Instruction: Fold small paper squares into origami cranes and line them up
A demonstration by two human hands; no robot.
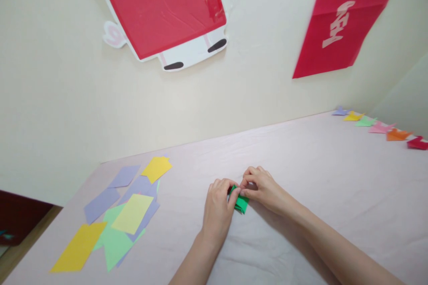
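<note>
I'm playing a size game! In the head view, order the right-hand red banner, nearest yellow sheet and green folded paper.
1. Red banner
2. Yellow sheet
3. Green folded paper, partly covered

1. Near the middle of the pale cloth (301, 156), the left hand (217, 198) and right hand (262, 188) hold a small folded green paper (241, 205), the left thumb pressed on it, the right fingertips pinching its upper edge.
2. Toward the cloth's left edge lie loose paper pieces (133, 213) (lavender, mint and two yellows), several overlapping.
3. From the far right corner, six folded papers (380, 128) line the right edge.
4. Beyond the far edge, the wall (261, 84) bears a red banner (341, 49).
</note>
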